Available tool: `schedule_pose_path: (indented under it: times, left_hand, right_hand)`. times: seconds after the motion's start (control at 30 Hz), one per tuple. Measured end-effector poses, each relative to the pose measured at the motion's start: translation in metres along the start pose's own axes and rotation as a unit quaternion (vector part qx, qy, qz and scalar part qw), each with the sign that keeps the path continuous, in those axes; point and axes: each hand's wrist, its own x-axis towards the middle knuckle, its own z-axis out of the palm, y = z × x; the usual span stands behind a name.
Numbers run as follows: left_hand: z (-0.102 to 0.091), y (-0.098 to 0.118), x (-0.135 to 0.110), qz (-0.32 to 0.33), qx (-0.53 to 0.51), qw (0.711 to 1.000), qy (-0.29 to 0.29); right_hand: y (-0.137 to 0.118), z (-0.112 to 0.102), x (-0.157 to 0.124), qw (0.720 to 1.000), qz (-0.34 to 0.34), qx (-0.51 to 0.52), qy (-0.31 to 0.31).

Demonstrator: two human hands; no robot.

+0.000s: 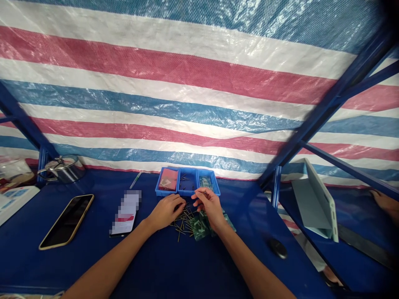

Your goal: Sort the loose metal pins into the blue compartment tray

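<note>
The head view shows the left hand (166, 211), fingers bent down, beside rods (186, 224) heaped on the desk (174, 265). The right hand (209, 207), fingers loosely curled, is over green packets (200, 229) near a blue tray (166, 193); I cannot tell whether either grips anything.

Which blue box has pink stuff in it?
The left box, with pink stuff inside. The middle box holds a few dark, thin pieces; the right box holds greenish stuff.
</note>
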Motion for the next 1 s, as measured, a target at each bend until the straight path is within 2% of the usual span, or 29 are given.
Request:
schedule_pose_path:
  times: [0.07,0.1,0.2,0.27,0.37,0.57,0.67,0.77,1.0]
  left_hand:
    - [0.000,0.000,0.000,0.001,-0.002,1.000,-0.002]
    - [0.000,-0.001,0.000,0.002,-0.002,1.000,-0.003]
    - [0.000,-0.001,-0.001,0.001,0.000,1.000,0.003]
    - [0.000,0.000,-0.001,-0.004,-0.001,1.000,0.011]
    - [0.001,0.000,-0.001,-0.011,0.000,1.000,0.021]
    - [0.005,-0.004,-0.001,-0.025,0.021,0.999,0.037]
    - [0.005,-0.003,0.000,-0.030,0.025,0.998,0.041]
    - [0.004,-0.001,0.000,-0.034,0.026,0.998,0.041]
    - [0.004,-0.001,-0.001,-0.040,0.029,0.998,0.043]
  right_hand:
    - [0.001,-0.003,0.001,0.989,-0.060,-0.133,-0.001]
    - [0.002,-0.004,0.000,0.973,-0.096,-0.209,-0.006]
    - [0.006,-0.006,-0.002,0.903,-0.178,-0.388,-0.056]
    - [0.009,-0.005,-0.004,0.867,-0.199,-0.449,-0.088]
    - [0.013,-0.003,-0.006,0.835,-0.206,-0.499,-0.104]
    - [0.014,-0.003,-0.006,0.814,-0.208,-0.533,-0.097]
    - [0.011,-0.003,-0.007,0.820,-0.214,-0.522,-0.094]
    - [0.007,-0.003,-0.009,0.827,-0.209,-0.509,-0.118]
    - [0.005,-0.004,-0.010,0.822,-0.203,-0.512,-0.145]
